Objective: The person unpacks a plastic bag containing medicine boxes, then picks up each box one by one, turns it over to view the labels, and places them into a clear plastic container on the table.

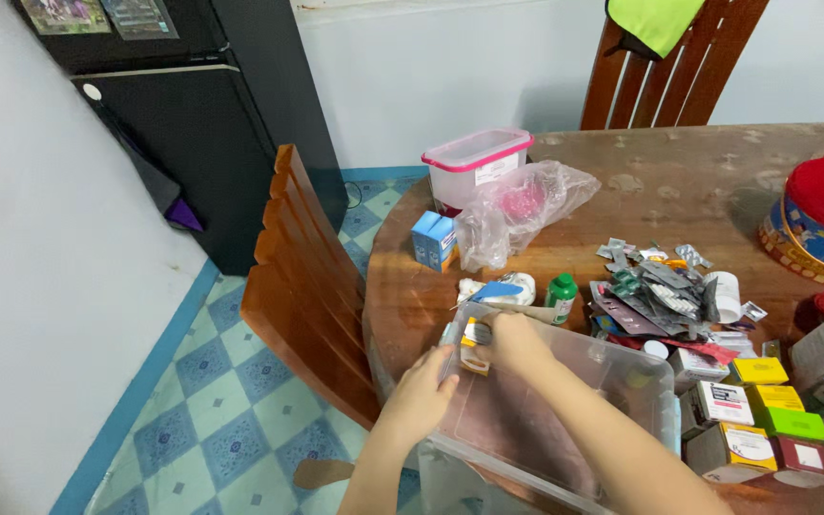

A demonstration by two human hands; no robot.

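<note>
The right hand (517,345) reaches into the clear plastic bin (565,410) and pinches a small yellow-and-white packet (476,336) against the bin's far-left corner, while the left hand (423,396) grips the near-left rim. The bin seems to overhang the wooden table (679,191), so leaning on that rim could tip it off, and the loosely pinched packet could slip.

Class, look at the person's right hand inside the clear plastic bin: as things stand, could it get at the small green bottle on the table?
Probably yes. The right hand is at the far end of the clear bin, and the green bottle stands upright just beyond the bin's rim, with nothing covering it. The hand would only need to lift over the rim.
</note>
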